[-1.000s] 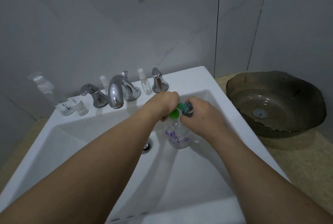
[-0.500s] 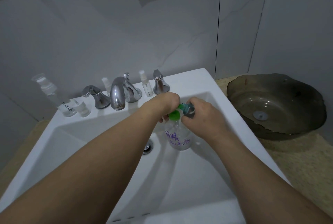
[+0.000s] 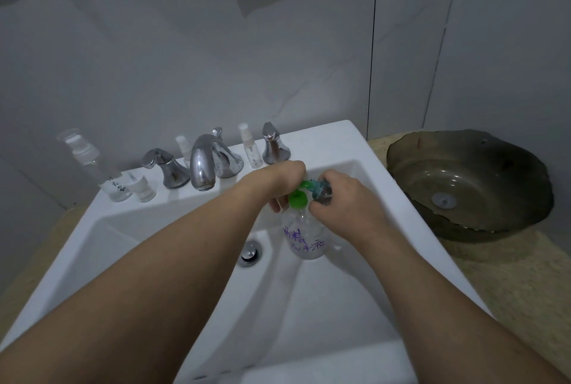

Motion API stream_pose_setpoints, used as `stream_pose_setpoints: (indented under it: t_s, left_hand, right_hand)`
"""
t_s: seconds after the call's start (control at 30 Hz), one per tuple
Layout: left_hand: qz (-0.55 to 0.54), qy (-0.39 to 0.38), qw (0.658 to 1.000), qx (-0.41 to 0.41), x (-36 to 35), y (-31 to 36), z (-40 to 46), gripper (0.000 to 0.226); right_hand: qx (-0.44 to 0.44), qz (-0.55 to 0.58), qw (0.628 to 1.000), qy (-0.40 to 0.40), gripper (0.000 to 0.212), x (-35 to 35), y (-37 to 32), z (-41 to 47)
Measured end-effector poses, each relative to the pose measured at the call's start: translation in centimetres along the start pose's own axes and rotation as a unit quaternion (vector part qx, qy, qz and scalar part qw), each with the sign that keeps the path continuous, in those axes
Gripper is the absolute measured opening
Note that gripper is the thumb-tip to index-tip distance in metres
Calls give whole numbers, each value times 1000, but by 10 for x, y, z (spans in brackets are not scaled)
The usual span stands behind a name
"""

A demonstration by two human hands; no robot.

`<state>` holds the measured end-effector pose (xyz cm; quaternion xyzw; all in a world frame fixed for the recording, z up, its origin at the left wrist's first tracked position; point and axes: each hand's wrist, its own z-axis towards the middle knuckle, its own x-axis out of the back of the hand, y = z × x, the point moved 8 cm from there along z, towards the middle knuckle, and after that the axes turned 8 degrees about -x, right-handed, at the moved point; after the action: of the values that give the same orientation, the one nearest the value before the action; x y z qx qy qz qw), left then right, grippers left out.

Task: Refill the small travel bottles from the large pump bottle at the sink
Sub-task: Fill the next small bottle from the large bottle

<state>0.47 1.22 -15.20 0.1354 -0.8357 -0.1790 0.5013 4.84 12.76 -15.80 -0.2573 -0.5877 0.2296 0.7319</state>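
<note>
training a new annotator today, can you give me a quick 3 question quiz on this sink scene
1. True or false: the pump bottle with the green pump head is held over the white sink.
2. What does the right hand hold at the pump's nozzle?
A. a towel
B. a small travel bottle
C. a tap handle
3. Fill in: the small spray bottle on the sink's ledge stands between the faucet and the right tap ______.

Key: 1 true; 2 B; 3 handle. The left hand holds the bottle at the pump.
</note>
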Motion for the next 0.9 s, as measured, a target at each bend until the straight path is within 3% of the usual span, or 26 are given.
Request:
stream_pose_setpoints:
  t_s: [0.27, 0.4, 0.57, 0.77, 0.9]
  left_hand:
    - [-34, 17, 999, 24, -1, -4, 3, 55]
    - [-31, 45, 998, 21, -2, -2, 3, 42]
    - [63, 70, 995, -22, 1, 5, 4, 28]
    - [60, 57, 996, -22, 0, 1, 7, 31]
    - [13, 6, 1000, 5, 1, 1, -1, 41]
  right_hand:
    - [7, 3, 1000, 6, 22, 1, -1, 0]
    - [9, -2, 1000, 6, 23, -1, 0, 0]
    - [0, -23, 1000, 3, 23, -5, 4, 1]
    - [5, -18, 1000, -3, 23, -5, 2, 1]
    - [13, -6, 1000, 5, 23, -1, -1, 1]
